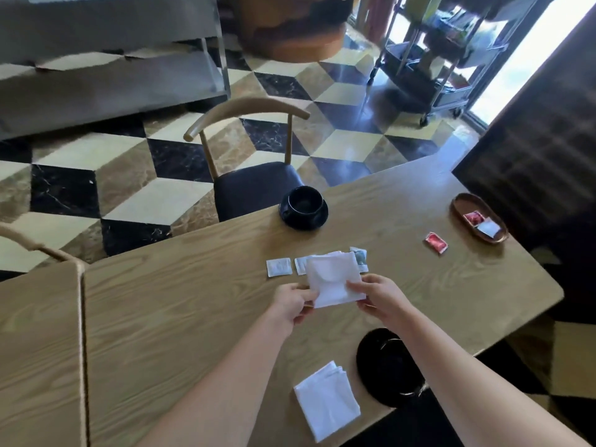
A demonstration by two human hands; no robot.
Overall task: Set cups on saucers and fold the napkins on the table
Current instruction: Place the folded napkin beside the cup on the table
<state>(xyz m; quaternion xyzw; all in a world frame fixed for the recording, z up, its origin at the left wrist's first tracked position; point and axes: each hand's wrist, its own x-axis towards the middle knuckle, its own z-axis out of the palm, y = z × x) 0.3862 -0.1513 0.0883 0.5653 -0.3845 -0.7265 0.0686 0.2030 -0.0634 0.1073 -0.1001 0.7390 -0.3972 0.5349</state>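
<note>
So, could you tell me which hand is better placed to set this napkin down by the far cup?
Probably the right hand: both hands grip the napkin, but the cup lies ahead, slightly nearer its side than the left hand.

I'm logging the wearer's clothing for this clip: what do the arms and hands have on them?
Nothing that shows: the left hand and right hand are bare, with no gloves, rings or watch visible, and both forearms are uncovered, with no sleeve in view.
</note>
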